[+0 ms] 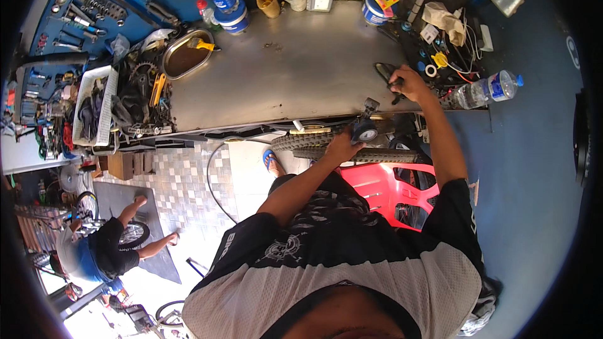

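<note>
My left hand is closed around an air inflator gun with a round dial gauge, just in front of the workbench edge. Below it are knobby bicycle tires. Reaching over the right end of the metal workbench, my right hand has its fingers closed on a dark handled tool. The tool's exact kind is hard to make out, since the fingers cover part of it.
Bottles, tubs and a metal tray line the workbench. A white basket of parts stands left; a water bottle lies right. Below are a red plastic chair and a black hose. Another person is beside a bicycle.
</note>
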`<state>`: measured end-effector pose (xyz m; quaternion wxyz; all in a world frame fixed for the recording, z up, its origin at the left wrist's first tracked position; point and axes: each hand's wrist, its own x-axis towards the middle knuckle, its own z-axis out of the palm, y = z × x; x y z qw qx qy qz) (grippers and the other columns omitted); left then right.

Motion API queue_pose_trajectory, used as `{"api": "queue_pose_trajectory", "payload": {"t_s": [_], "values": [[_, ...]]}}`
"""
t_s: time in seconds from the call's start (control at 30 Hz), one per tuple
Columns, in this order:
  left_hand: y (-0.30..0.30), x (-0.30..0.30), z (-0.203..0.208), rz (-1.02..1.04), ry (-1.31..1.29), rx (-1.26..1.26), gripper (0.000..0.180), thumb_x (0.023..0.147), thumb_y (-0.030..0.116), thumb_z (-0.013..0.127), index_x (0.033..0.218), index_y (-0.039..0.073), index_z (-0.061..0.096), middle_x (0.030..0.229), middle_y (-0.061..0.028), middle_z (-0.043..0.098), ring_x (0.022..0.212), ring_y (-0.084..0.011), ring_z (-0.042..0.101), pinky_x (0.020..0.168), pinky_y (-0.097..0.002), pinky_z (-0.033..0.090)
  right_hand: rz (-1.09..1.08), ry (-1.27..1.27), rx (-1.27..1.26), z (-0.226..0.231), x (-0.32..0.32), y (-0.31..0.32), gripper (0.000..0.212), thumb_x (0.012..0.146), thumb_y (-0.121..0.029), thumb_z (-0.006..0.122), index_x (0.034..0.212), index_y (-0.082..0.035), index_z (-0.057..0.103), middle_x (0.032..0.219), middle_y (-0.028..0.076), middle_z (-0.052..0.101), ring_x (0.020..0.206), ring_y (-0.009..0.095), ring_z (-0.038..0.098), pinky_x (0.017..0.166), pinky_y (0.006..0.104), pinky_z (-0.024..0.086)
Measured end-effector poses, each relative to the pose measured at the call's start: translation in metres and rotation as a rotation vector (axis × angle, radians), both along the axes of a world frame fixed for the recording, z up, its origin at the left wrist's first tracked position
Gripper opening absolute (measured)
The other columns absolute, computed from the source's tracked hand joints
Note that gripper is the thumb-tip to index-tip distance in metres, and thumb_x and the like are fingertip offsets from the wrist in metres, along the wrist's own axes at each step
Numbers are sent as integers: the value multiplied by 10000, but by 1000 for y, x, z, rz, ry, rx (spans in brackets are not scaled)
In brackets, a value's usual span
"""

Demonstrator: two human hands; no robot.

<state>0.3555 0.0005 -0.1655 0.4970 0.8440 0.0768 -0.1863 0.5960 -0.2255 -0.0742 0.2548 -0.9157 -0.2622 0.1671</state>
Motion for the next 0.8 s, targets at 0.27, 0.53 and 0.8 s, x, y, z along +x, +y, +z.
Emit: {"api": "queue_pose_trajectory", "payload": {"t_s": [0.27,0.53,0.8], "values": [[9,-11,41,-21,-99,-2,737,788,190,805,1407,16,447,1153,-311,689,1060,-513,667,918,-567,554,11,-141,133,-11,-6,-9,287,719,-44,862,947,-77,689,954,88,589,953,312,613,849,413,492],[140,-104,88,119,-86,82,824,789,96,755,1494,41,333,1221,-307,654,1160,-475,644,977,-491,544,-185,-357,60,-4,-29,3,534,804,-157,835,1287,-102,613,1255,169,561,1140,427,597,986,492,475],[381,-238,34,931,-281,207,489,854,179,813,1277,-3,648,1175,-207,735,1090,-324,704,952,-411,536,-125,-350,-180,-12,-40,36,439,852,-126,764,1273,-104,644,1230,203,617,1178,423,600,1019,474,484]]}}
